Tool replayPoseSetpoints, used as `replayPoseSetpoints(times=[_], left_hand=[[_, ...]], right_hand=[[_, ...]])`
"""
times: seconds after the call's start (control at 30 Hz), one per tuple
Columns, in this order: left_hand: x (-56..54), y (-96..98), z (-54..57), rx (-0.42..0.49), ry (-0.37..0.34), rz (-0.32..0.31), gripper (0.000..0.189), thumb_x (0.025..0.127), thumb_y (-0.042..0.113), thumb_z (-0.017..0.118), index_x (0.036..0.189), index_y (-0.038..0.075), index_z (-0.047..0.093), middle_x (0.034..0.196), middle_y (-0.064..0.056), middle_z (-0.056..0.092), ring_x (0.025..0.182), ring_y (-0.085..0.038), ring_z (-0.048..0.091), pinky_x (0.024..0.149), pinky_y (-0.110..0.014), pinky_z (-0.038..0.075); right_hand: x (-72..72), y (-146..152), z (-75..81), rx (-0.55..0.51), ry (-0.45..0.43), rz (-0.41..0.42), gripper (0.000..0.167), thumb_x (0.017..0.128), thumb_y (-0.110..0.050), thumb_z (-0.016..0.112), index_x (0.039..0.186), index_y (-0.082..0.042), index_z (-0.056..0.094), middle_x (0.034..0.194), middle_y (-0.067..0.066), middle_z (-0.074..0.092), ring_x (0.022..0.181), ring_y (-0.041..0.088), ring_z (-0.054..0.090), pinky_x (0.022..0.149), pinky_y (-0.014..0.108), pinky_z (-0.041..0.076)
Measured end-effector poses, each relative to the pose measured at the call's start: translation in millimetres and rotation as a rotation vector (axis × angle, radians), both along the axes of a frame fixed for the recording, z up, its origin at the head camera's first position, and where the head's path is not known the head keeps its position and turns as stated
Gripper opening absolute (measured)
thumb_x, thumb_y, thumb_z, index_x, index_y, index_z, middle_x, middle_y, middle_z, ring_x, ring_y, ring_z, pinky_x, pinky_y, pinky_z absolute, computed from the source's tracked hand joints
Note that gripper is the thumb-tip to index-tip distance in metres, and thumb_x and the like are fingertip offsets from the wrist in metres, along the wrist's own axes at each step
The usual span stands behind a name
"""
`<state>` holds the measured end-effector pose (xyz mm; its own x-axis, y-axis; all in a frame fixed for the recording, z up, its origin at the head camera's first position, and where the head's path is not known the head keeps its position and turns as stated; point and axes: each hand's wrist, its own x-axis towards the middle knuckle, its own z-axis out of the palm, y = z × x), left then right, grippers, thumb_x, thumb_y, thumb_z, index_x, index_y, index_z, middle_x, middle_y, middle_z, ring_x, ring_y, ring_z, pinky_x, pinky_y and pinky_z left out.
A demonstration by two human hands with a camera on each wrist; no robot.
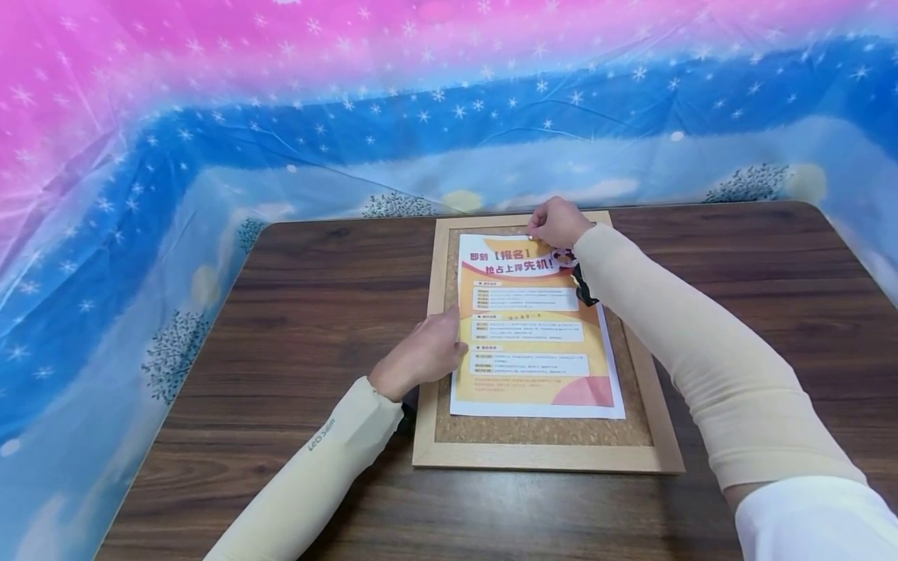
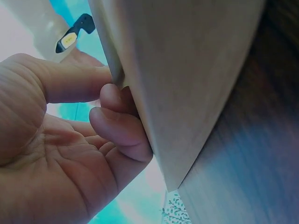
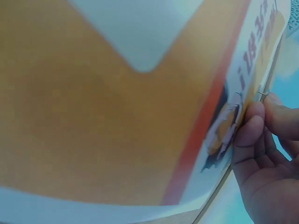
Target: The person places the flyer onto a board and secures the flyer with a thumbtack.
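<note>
A printed orange-and-white poster (image 1: 533,339) lies on a cork board (image 1: 547,457) with a pale wooden frame. At the poster's left edge, my left hand (image 1: 428,351) pinches the paper between thumb and curled fingers, its knuckles against the wooden frame (image 2: 182,70). My right hand (image 1: 557,222) is at the poster's top edge, right of the middle. Between its thumb and forefinger it pinches a small pin, whose thin metal shaft (image 3: 263,94) shows at the paper. The pin's head is hidden by the fingertips.
The board lies on a dark wood-grain table (image 1: 316,312), its far side near the table's back edge. A pink and blue patterned cloth (image 1: 393,125) hangs behind and along the left side. Pale sleeves cover both forearms, and a black strap (image 1: 584,287) shows at the right wrist.
</note>
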<state>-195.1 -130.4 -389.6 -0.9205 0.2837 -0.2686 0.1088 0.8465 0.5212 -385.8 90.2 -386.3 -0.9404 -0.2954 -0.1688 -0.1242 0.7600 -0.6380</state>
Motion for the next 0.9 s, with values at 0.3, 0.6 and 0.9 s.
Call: replayPoseSetpoints(times=[0.3,0.6,0.9], left_hand=[[2.4,1.8,-0.3,0.003,-0.008,-0.012,0.058,0.096,0.006,0.050,0.147,0.005,0.023,0.107,-0.005,0.059,0.082,-0.011,0.059,0.062,-0.028,0.048],[1.3,4.0,0.1,0.015,0.007,-0.034,0.055,0.096,0.005,0.050,0.146,0.003,0.026,0.106,-0.005,0.059,0.082,-0.011,0.058,0.063,-0.028,0.048],[-1.3,-5.5,6.5,-0.064,0.096,0.028,0.050,0.097,0.020,0.052,0.138,-0.003,0.036,0.105,-0.011,0.055,0.077,-0.019,0.057,0.058,-0.032,0.046]], right_hand=[[9.8,2,-4.7,-0.011,0.023,-0.042,0.014,0.097,-0.013,0.054,0.099,-0.005,0.066,0.098,0.011,0.060,0.086,0.025,0.054,0.075,0.037,0.042],[8.0,8,-9.2,-0.005,0.027,-0.057,0.014,0.097,-0.015,0.055,0.097,-0.007,0.066,0.099,0.011,0.060,0.086,0.025,0.055,0.073,0.038,0.043],[18.2,7,-7.9,-0.043,0.096,0.050,0.020,0.100,-0.020,0.049,0.109,-0.007,0.061,0.104,0.009,0.057,0.081,0.025,0.053,0.061,0.036,0.044]])
